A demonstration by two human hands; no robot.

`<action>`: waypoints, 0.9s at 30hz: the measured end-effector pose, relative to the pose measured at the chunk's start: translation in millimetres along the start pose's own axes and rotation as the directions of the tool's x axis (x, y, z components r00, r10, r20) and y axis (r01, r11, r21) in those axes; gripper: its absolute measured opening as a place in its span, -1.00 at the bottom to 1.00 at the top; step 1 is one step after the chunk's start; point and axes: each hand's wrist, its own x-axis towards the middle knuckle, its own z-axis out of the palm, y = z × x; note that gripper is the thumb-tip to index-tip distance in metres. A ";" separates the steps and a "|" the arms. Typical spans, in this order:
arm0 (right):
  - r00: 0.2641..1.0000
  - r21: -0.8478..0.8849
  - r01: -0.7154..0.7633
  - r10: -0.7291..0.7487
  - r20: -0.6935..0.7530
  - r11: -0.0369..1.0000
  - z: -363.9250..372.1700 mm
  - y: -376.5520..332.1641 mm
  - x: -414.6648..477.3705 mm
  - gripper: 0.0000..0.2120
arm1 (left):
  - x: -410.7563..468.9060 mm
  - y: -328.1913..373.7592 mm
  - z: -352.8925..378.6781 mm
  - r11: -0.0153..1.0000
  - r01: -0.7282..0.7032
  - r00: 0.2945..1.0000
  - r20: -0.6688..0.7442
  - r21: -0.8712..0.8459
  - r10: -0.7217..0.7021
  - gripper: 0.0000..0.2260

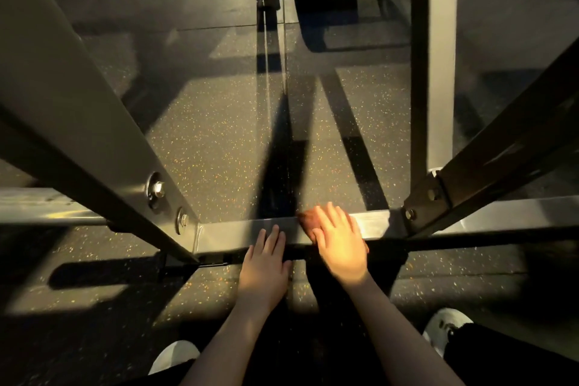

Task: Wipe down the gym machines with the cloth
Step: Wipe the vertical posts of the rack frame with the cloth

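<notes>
The person crouches over the gym machine's low grey crossbar [238, 233], which runs left to right just above the speckled rubber floor [219, 135]. The left hand [264, 263] lies flat on the bar's near edge, its grip open with straight fingers and nothing held. Just beside it, the right hand [341, 247] presses down on a brownish cloth [308, 219] bunched on top of the bar; its grip is also open, fingers spread over the cloth rather than curled round it. A slanted post [78, 88] is bolted on at the left. White shoes [175, 354] show below.
</notes>
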 end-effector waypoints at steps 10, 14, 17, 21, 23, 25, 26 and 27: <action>0.995 0.067 0.050 -0.055 0.077 0.996 -6.5 -25.7 4.8 -0.46 | 0.6 -0.8 3.1 1.000 0.008 1.000 -0.024 -0.012 -0.009 -0.46; 0.997 0.255 0.073 -0.065 -0.042 0.964 -36.4 1.7 15.1 -0.75 | 1.4 0.3 0.9 0.999 0.016 1.000 -0.011 -0.046 -0.017 -0.48; 0.972 0.206 -0.170 0.199 -0.128 0.964 -21.5 24.4 -4.2 -0.71 | 1.9 3.4 0.6 0.998 0.032 0.999 -0.003 -0.060 -0.032 -0.48; 0.999 0.125 0.041 -0.038 -0.030 0.991 -2.7 8.2 -2.4 -0.50 | 2.0 7.7 0.6 0.997 0.054 0.999 0.004 -0.054 -0.054 -0.46; 0.980 0.081 0.184 -0.188 0.057 0.980 -9.9 2.8 13.4 -0.50 | 2.0 6.3 -0.1 0.998 0.043 0.999 0.007 -0.049 -0.043 -0.46; 0.985 0.032 0.148 -0.151 0.084 0.988 -15.3 9.0 20.9 -0.52 | 2.1 4.2 -0.1 0.998 0.035 0.999 0.007 -0.046 -0.034 -0.47; 0.998 -0.008 0.066 -0.065 0.027 0.998 -16.8 12.7 16.8 -0.52 | 2.0 3.8 -0.3 0.998 0.035 0.999 0.007 -0.045 -0.035 -0.47; 0.998 -0.027 -0.043 0.041 -0.053 0.999 -18.2 16.4 8.5 -0.53 | 1.8 4.0 -0.3 0.998 0.036 0.999 0.004 -0.045 -0.036 -0.47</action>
